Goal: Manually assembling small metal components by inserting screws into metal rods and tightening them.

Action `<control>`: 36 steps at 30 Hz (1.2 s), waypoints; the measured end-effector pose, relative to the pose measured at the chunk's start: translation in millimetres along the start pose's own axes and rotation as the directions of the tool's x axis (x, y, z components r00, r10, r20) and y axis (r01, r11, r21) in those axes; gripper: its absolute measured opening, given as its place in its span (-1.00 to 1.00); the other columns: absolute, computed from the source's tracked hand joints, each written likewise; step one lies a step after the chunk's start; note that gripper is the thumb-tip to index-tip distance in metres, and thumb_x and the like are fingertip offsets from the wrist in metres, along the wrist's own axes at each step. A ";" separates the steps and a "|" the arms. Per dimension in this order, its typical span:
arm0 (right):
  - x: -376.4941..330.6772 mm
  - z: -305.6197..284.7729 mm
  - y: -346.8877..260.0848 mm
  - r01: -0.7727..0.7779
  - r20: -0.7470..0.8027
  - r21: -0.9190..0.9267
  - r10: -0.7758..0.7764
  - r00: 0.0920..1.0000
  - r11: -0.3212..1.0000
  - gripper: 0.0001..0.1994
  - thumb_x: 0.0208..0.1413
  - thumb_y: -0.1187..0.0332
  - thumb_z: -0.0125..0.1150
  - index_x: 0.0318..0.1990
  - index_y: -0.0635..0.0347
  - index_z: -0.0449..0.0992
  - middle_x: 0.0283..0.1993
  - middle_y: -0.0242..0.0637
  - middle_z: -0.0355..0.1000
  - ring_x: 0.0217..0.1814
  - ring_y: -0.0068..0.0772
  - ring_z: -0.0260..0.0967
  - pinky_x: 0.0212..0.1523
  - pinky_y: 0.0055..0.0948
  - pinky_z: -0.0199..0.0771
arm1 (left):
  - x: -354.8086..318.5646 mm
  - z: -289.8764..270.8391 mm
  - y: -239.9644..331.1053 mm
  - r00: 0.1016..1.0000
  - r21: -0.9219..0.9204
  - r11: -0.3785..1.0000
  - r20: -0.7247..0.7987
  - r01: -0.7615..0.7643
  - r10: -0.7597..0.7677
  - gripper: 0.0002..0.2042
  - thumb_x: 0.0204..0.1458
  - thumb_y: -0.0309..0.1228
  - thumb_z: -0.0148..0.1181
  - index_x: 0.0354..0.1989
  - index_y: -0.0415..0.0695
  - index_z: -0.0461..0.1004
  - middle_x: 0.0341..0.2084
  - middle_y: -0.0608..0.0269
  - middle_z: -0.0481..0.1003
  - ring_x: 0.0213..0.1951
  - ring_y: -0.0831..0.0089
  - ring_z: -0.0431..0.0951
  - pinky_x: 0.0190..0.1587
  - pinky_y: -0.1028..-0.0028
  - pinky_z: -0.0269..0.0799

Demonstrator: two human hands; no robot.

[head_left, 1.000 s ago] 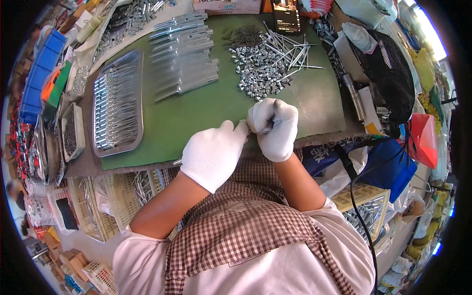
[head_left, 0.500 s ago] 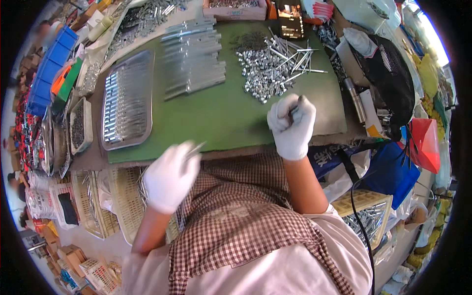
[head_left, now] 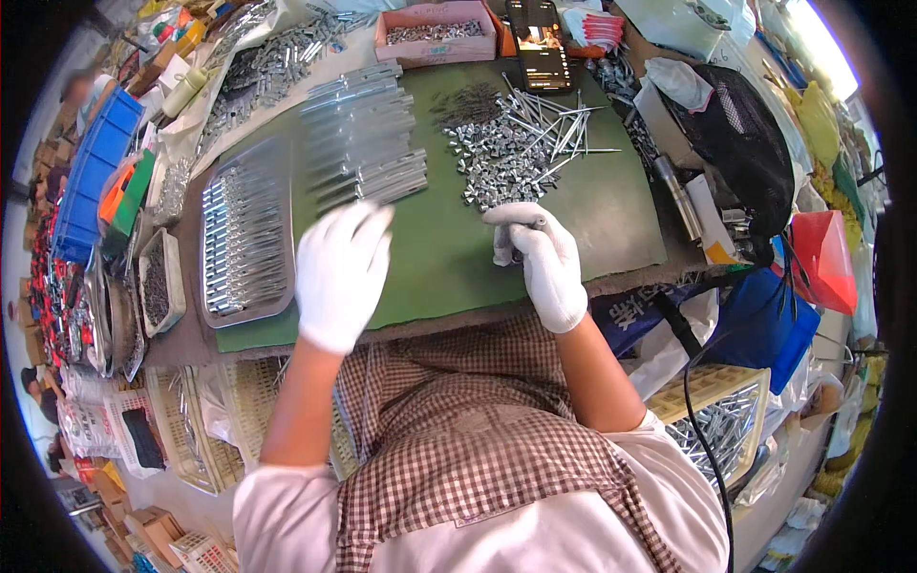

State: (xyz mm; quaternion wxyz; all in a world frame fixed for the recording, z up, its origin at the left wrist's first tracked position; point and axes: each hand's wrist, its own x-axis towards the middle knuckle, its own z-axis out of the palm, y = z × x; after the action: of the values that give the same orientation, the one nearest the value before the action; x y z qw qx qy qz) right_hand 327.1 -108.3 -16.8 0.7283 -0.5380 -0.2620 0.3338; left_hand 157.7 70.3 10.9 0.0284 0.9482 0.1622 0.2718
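Observation:
My left hand (head_left: 342, 277), in a white glove, is over the green mat (head_left: 449, 258). Its fingers stretch forward with small gaps, tips by the near end of a row of clear-wrapped metal tubes (head_left: 392, 177); nothing shows in them. My right hand (head_left: 546, 265), also gloved, is closed with its fingers curled in. A small greyish spot shows at its fingertips, but what it holds, if anything, I cannot make out. Just beyond it lies a heap of small silvery metal fittings (head_left: 492, 162), with thin metal rods (head_left: 573, 134) fanned out on its right.
On the left, a metal tray (head_left: 290, 239) holds a neat row of metal pieces. Small dark screws (head_left: 468, 103) lie behind the fittings. A pink box (head_left: 435, 50) of small parts and a phone (head_left: 542, 48) stand at the back. A black mesh bag (head_left: 740, 143) lies at right.
My left hand has moved forward to the tubes; the thin metal piece seen at its fingertips no longer shows. My right hand has shifted left and slightly nearer, still closed.

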 end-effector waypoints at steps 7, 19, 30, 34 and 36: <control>-0.1 -2.4 -1.5 0.054 0.034 -0.031 -0.053 0.998 0.998 -0.69 0.30 0.51 -0.11 0.02 0.32 0.57 -0.26 -0.44 0.37 -0.26 -0.61 0.28 -0.13 -0.55 0.39 | 47.0 33.4 -7.5 0.962 0.103 0.989 0.241 0.104 -0.126 -0.77 0.07 -0.32 0.30 -0.14 -0.11 0.56 -0.22 0.12 0.55 -0.14 0.07 0.54 -0.03 0.14 0.48; -13.5 2.4 -22.2 -0.194 0.068 -0.191 0.210 0.975 0.962 -0.68 0.40 0.31 0.05 0.17 0.27 0.54 -0.36 -0.47 0.45 -0.54 -0.74 0.24 -0.50 -0.67 0.28 | 10.3 -11.4 6.0 0.898 -0.159 0.937 0.374 0.310 -0.233 -0.58 0.08 -0.34 0.33 0.16 0.05 0.50 -0.09 0.12 0.47 -0.13 0.13 0.59 -0.08 0.26 0.54; -8.3 -4.0 -29.7 -0.309 0.081 -0.264 0.340 0.937 0.914 -0.67 0.41 0.25 0.07 0.11 0.31 0.56 -0.49 -0.45 0.40 -0.61 -0.69 0.28 -0.57 -0.58 0.28 | 14.4 -7.2 49.7 0.945 -0.134 0.978 0.264 -0.163 0.193 -0.75 0.13 -0.26 0.26 -0.08 -0.09 0.54 -0.32 0.18 0.52 -0.23 0.17 0.55 -0.11 0.26 0.49; -7.6 0.9 -27.2 -0.295 0.047 -0.265 0.318 0.947 0.918 -0.71 0.38 0.25 0.12 -0.03 0.32 0.60 -0.55 -0.44 0.37 -0.62 -0.69 0.24 -0.58 -0.57 0.24 | 7.2 -6.2 41.7 0.951 -0.232 0.966 0.256 -0.117 0.176 -0.68 0.10 -0.24 0.29 -0.02 -0.11 0.55 -0.32 0.19 0.52 -0.24 0.18 0.55 -0.13 0.26 0.49; -6.6 2.7 -26.8 -0.299 0.045 -0.312 0.329 0.943 0.902 -0.71 0.37 0.25 0.12 -0.08 0.32 0.61 -0.55 -0.44 0.36 -0.62 -0.69 0.24 -0.58 -0.56 0.23 | 4.6 -10.6 42.0 0.960 -0.218 0.972 0.243 -0.084 0.138 -0.63 0.07 -0.22 0.32 0.02 -0.12 0.56 -0.33 0.20 0.53 -0.25 0.21 0.56 -0.16 0.27 0.49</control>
State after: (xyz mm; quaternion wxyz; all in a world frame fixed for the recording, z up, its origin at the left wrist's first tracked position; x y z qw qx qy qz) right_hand 326.3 -117.0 9.5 0.5610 -0.6609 -0.2543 0.4287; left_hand 168.1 31.7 28.2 0.1316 0.9749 0.0744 0.1636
